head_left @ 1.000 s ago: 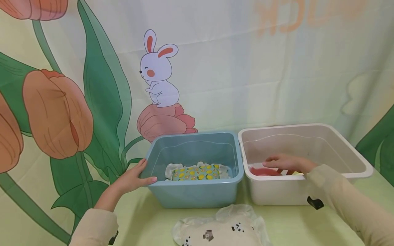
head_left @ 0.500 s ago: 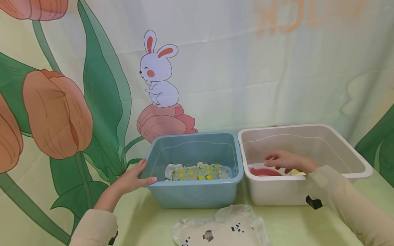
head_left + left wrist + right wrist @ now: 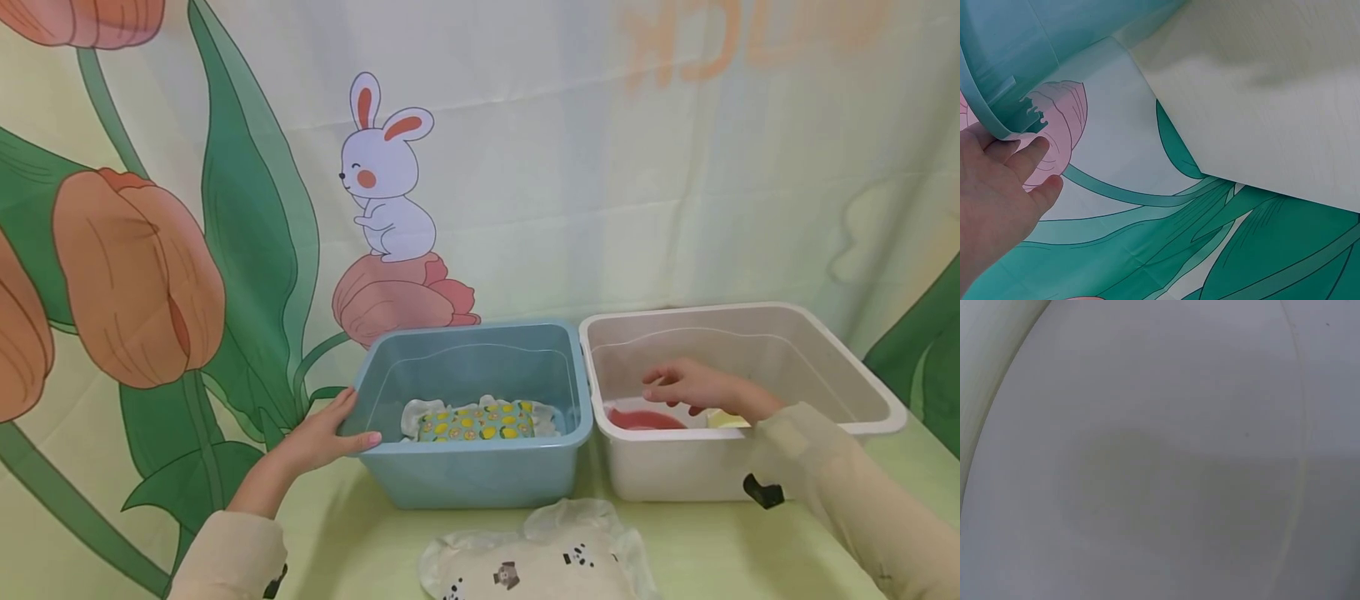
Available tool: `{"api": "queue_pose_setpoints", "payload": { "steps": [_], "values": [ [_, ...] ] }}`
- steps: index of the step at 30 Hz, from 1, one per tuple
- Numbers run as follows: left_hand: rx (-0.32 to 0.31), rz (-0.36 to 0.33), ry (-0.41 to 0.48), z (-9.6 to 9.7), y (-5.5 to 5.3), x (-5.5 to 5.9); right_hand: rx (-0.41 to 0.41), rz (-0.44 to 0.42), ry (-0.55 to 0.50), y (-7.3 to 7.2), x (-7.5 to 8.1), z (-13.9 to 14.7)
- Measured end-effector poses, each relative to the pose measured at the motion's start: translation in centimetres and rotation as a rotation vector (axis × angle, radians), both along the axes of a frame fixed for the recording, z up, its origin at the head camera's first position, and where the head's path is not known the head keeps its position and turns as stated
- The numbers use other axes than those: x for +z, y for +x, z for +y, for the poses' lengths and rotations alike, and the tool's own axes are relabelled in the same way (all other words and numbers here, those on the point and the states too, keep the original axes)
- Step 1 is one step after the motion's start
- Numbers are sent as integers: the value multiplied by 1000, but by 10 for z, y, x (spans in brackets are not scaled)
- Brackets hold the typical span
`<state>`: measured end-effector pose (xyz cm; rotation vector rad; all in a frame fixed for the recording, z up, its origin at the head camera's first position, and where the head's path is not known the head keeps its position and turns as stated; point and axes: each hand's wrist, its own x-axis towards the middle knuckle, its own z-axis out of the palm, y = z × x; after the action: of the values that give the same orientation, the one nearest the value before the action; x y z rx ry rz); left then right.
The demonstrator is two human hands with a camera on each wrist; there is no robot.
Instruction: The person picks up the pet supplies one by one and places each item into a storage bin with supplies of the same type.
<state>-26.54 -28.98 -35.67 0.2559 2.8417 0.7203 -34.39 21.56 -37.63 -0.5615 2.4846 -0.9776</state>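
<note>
My left hand (image 3: pixel 318 437) rests on the front left corner of a blue plastic bin (image 3: pixel 472 471), its fingers spread along the rim. In the left wrist view, the fingers (image 3: pixel 1032 156) lie against the outside of that rim. A small pillow with a lemon print (image 3: pixel 480 423) and white ruffles lies in the blue bin. Over a white bin (image 3: pixel 675 471) my right hand (image 3: pixel 697 387) hovers with loosely bent fingers and nothing visible in them. Below it lie a red curved item (image 3: pixel 645 419) and a pale yellow item (image 3: pixel 726 419), both partly hidden by the front wall.
A cream pillow with dog and panda prints (image 3: pixel 540 558) and a sheer frill lies on the light green table (image 3: pixel 705 558) before the bins. Both bins stand side by side against a printed curtain (image 3: pixel 540 208). White bin wall (image 3: pixel 1160 381) fills the right wrist view.
My right hand has risen slightly inside the white bin, uncovering more of the yellow item. The left hand stays at the blue bin's corner.
</note>
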Motion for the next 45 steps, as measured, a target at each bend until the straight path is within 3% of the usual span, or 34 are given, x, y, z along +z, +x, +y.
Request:
{"api": "queue_pose_setpoints", "payload": {
  "steps": [34,45],
  "values": [
    [-8,1,-2,2,1,3,-21,112,-172,17,21,0],
    [-7,1,4,1,0,0,-17,139,-161,28,29,-5]
  ]
}}
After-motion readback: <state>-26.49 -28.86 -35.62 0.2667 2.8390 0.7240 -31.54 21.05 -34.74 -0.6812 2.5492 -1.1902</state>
